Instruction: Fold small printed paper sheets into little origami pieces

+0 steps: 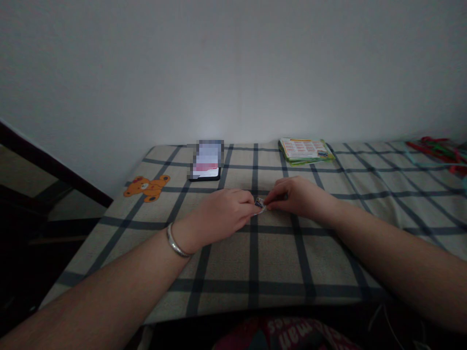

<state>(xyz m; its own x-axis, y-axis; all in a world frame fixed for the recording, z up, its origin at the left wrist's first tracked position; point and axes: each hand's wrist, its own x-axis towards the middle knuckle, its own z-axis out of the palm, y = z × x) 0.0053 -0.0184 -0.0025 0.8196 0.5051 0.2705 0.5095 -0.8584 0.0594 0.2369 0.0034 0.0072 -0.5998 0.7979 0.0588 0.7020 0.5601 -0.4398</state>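
Note:
Between my two hands, over the middle of the table, is a small packet (260,202) with dark and white print and a pale lower edge. My left hand (228,211), with a silver bangle (176,241) at its wrist, pinches the packet from the left. From the right, my right hand (295,197) pinches its other edge between thumb and fingers. Much of the packet is hidden behind the fingertips, and its contents do not show.
A checked cloth (226,262) covers the table. At the back lie a phone (207,160) with a lit, blurred screen and a stack of printed packets (306,149). A flat teddy bear figure (147,188) is at left; red and green strips (440,151) lie far right.

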